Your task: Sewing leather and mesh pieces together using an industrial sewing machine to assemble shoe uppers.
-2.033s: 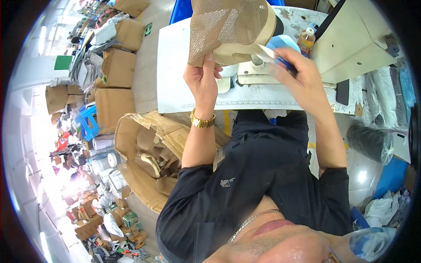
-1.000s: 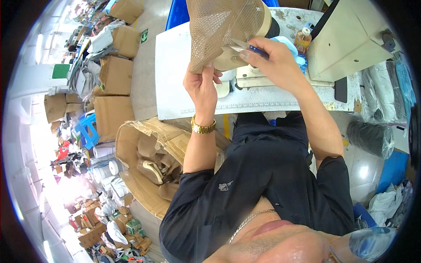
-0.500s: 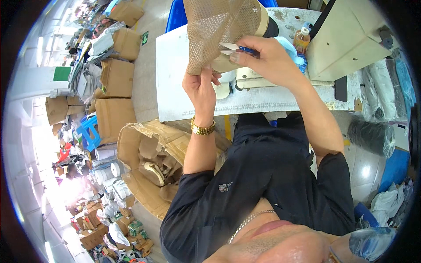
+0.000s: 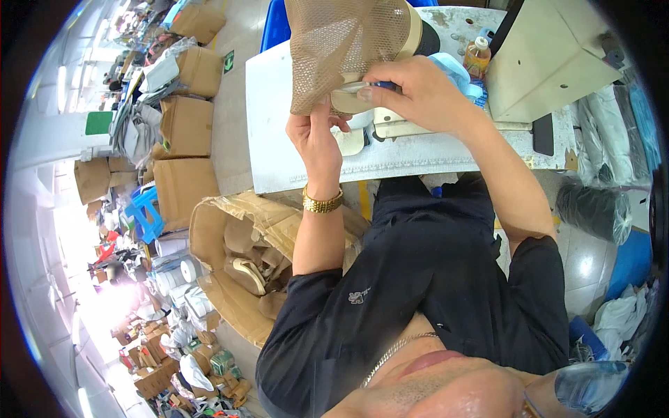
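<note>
A tan mesh piece with a cream band along one side is held up over the white worktable. My left hand pinches its lower edge between thumb and fingers. Small blue-handled thread snips are gripped in my right hand, their blades against the mesh piece's lower edge and nearly together. Part of the handle is hidden by my fingers. Under the piece stands the cream sewing machine, largely covered by my hands and the mesh.
A cardboard box of tan pieces stands beside my left arm. On the table's right are a drink bottle, the machine's tall cream housing and a dark phone-like slab. A blue bin sits behind the table. More cartons line the left.
The snips' blades, apart before, have come together at the mesh edge. Both hands and the mesh piece have shifted slightly left in the picture.
</note>
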A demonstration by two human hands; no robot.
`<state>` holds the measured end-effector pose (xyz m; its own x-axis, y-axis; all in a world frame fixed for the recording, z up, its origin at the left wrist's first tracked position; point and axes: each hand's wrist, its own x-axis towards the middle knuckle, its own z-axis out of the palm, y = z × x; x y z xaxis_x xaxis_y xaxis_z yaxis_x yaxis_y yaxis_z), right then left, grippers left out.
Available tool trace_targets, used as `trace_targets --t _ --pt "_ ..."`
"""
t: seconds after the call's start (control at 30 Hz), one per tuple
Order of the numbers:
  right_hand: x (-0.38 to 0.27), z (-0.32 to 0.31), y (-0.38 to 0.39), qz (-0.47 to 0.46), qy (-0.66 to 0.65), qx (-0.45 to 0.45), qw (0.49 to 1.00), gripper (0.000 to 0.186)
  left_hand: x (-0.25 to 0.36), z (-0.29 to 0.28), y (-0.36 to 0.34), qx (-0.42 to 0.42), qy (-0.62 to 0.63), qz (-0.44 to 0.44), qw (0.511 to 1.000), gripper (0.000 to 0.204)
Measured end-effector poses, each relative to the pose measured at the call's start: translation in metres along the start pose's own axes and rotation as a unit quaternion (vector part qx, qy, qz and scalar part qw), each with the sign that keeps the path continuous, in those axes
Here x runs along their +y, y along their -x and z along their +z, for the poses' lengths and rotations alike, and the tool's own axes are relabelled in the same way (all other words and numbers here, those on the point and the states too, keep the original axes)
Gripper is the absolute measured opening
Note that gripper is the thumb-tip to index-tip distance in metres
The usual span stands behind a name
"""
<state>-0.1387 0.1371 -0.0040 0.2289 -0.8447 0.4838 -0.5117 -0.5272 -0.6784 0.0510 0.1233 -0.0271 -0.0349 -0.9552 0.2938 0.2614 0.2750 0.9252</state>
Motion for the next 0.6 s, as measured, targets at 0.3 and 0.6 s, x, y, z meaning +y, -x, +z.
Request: trace_targets --t 0.3,0.6 --pt "0.049 0.011 0.061 0.226 -0.526 0.194 0.797 0.020 -0.001 -0.014 0.000 -0.028 0.004 -0.007 1.000 0.014" --pt "0.045 0.062 -0.013 0.044 -0.825 0.091 0.556 0.042 0.005 -0.009 0.007 -0.054 0.151 -0.073 0.984 0.016"
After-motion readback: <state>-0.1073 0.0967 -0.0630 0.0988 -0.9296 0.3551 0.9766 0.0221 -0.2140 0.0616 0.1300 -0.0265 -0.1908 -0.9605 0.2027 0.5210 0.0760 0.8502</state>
